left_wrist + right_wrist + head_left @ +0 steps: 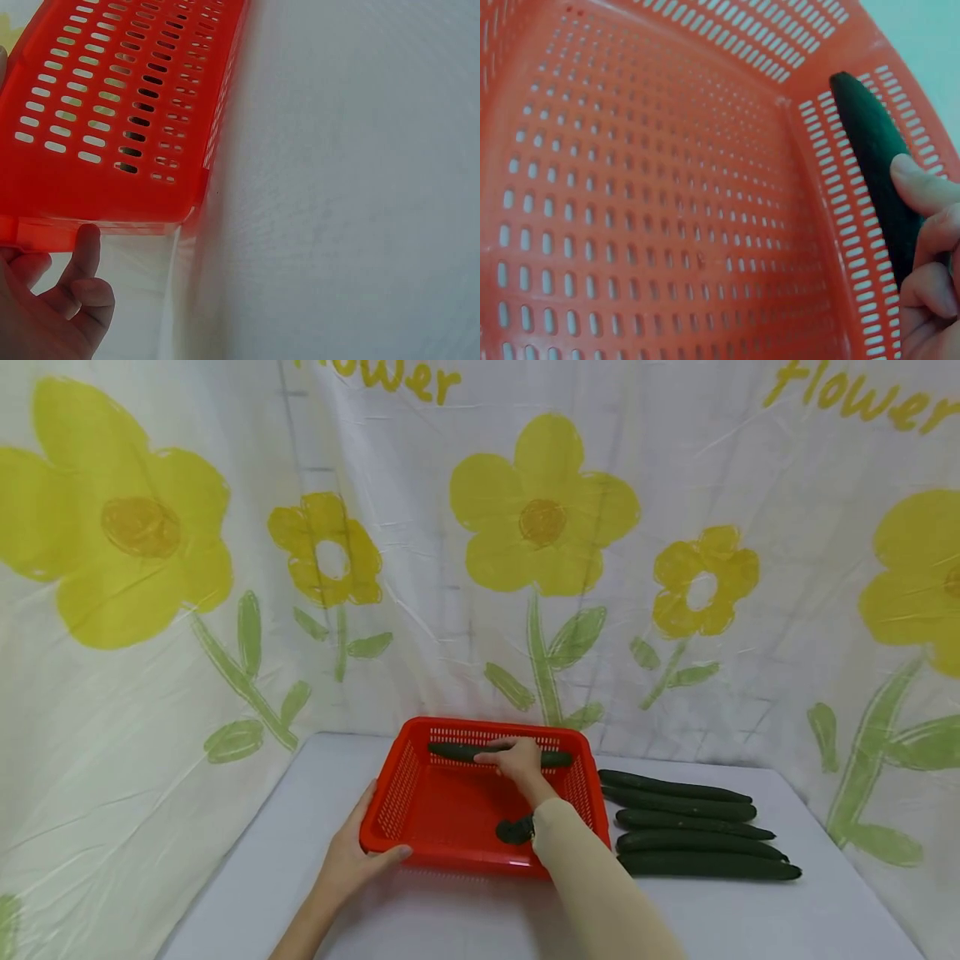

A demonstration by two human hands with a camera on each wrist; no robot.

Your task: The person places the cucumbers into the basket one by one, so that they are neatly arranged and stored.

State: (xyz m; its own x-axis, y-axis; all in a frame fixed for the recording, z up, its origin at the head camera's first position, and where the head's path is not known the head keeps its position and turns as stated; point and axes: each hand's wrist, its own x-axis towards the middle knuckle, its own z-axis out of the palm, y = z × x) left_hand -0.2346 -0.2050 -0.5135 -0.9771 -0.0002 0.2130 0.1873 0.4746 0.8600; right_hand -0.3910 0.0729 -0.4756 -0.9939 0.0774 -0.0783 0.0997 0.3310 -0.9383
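A red perforated basket (457, 814) stands on the table, its wall (90, 180) filling the upper left of the left wrist view. Inside, along the far wall, lies a dark green cucumber (556, 759), also seen in the right wrist view (870, 135). Thumb and fingers of my right hand (517, 760) are curled round its middle. At the basket's near left corner, my left hand (351, 857) grips the rim, thumb on the near edge and fingers along the left side. The right hand (930, 247) partly covers the cucumber.
Several cucumbers (701, 842) lie side by side on the white table (420, 918), right of the basket. A curtain with yellow flowers (420, 652) hangs behind the table and along its sides. A dark wrist-worn device (516, 831) is on the right wrist, over the basket.
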